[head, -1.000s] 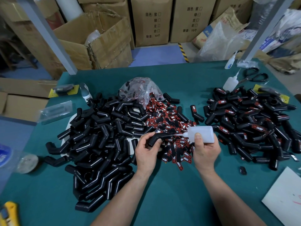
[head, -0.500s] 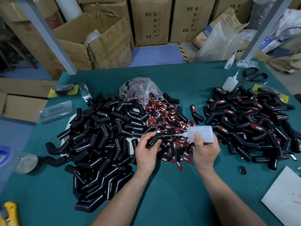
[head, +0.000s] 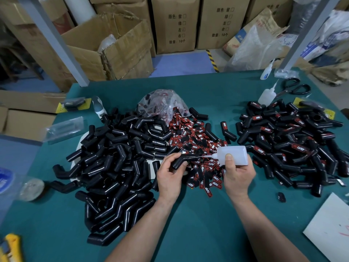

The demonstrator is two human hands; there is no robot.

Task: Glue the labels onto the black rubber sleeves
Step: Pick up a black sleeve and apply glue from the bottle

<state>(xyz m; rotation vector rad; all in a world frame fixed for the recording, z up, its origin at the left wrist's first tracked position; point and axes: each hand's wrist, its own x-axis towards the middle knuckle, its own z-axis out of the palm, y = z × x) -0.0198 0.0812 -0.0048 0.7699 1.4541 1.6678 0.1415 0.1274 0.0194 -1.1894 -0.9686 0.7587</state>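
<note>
My left hand (head: 171,174) grips one bent black rubber sleeve (head: 182,160) above the green table (head: 188,233). My right hand (head: 237,173) holds a white glue bottle (head: 233,155) on its side, its thin nozzle touching the sleeve's right arm. A heap of red-and-black labels (head: 196,144) lies just behind and under my hands. A large pile of plain black sleeves (head: 117,163) lies to the left. A pile of labelled sleeves (head: 294,144) lies to the right.
A clear bag of labels (head: 162,103) sits behind the label heap. Two more glue bottles (head: 267,94) and black scissors (head: 294,87) are at the back right. White paper (head: 330,227) lies front right, a yellow knife (head: 11,246) front left. Cardboard boxes (head: 113,46) stand beyond the table.
The bottle has shifted slightly left, its nozzle now further along the sleeve. My left hand keeps the sleeve in the same place.
</note>
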